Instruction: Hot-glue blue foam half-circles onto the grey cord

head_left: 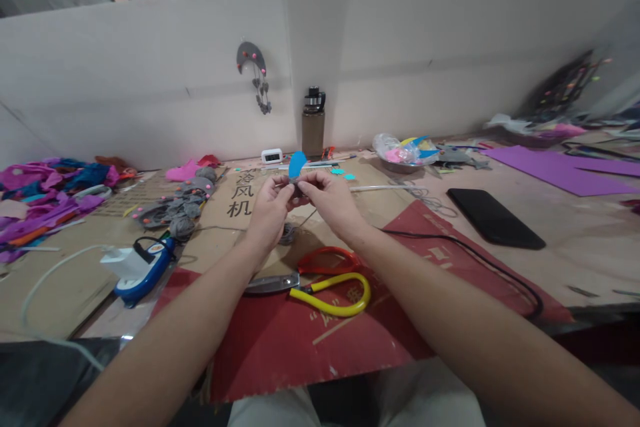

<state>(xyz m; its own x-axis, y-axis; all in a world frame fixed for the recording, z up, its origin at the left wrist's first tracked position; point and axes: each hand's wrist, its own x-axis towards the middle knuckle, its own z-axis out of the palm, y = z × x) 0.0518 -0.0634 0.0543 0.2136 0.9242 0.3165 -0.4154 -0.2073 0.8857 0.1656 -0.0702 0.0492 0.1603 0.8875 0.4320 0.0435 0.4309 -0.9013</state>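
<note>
Pale wall panel [195, 80], spanning the upper frame: bears a grey crescent ornament [249, 53] with pink and red dots and a hanging string of small grey shapes. Dark bottle [313, 133], upper centre: stands upright before the panel; small white clock [272, 157] to its left.

Left hand [269, 205] and right hand [331, 199], centre of frame: meet with thumbs and fingers pinched together on a small dark grey piece [297, 191], which sits between the two sets of fingertips, mostly covered by them. Blue petal-shaped piece [297, 164]: rises just above the fingertips, upper part uncovered, lower end meeting the grip; whether it is joined to the grey piece cannot be told.

Grey yarn [287, 235]: lies just below the hands. Scissors [330, 311], lower centre: one handle red, one yellow, resting on red cardboard [370, 347] between the forearms. Black phone [495, 217], right: lies flat, near purple sheets [545, 170]. Blue power strip [145, 277], lower left: carries a white plug [124, 262]. Coloured scraps [40, 180], far left: heaped.
</note>
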